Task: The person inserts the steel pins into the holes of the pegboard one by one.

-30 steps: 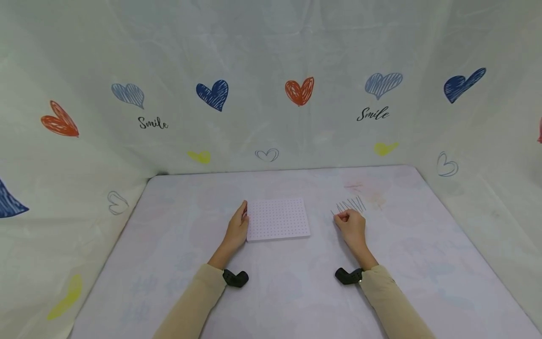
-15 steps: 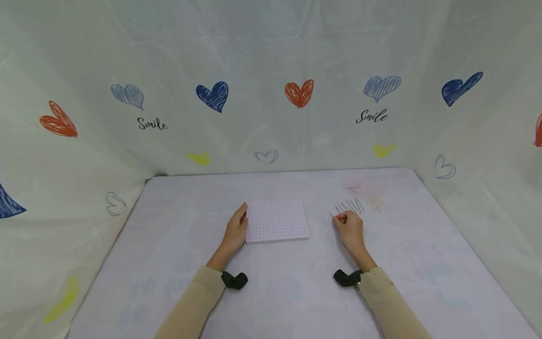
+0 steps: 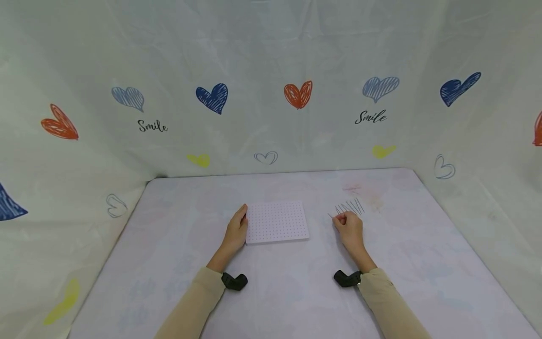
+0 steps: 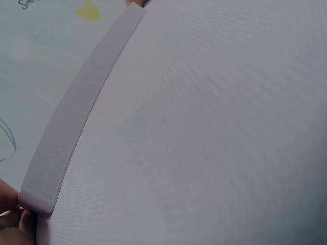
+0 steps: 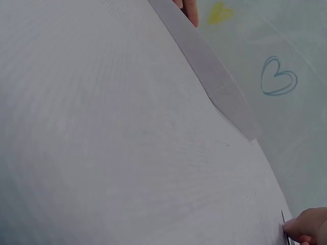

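Two hands are at work: my left hand (image 3: 237, 231) rests with near-straight fingers against the left edge of the white dotted board (image 3: 277, 221) at the middle of the tabletop (image 3: 178, 235), while my right hand (image 3: 349, 227), right of centre, pinches the near end of one thin metal pin (image 3: 349, 206) from the row. These pins look light, stiff and slippery, so I judge a fingertip pinch near one end the surest hold.
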Demonstrator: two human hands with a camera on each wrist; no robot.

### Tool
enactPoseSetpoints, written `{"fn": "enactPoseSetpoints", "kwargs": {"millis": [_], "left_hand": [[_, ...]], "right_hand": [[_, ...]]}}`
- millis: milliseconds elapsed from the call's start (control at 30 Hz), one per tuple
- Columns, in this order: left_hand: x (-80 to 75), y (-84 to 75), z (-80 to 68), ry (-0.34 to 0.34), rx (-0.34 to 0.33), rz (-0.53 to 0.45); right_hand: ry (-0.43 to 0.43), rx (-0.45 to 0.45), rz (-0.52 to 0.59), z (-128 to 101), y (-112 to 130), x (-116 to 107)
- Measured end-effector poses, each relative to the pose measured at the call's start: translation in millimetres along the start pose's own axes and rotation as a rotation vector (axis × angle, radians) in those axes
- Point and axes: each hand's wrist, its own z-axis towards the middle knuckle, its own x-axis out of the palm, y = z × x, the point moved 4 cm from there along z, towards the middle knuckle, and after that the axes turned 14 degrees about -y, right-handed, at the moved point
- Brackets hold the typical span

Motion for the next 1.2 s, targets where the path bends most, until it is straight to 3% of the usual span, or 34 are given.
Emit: {"fn": "enactPoseSetpoints", "kwargs": {"millis": [433,1000,1200], "left_hand": [[0.6,0.0,0.3,-0.004,-0.009,0.002],[1.2,0.0,-0.1,-0.005,-0.018,0.013],[1.6,0.5,0.4,-0.002,-0.016,0.009]], "right_hand": [[-0.031,-0.002,-0.012,0.8,2.2,-2.0],[0.026,0.011,-0.014,-0.9,0.0,1.4],[-0.025,-0.018,-0.01,-0.7,1.3,-2.0]]}}
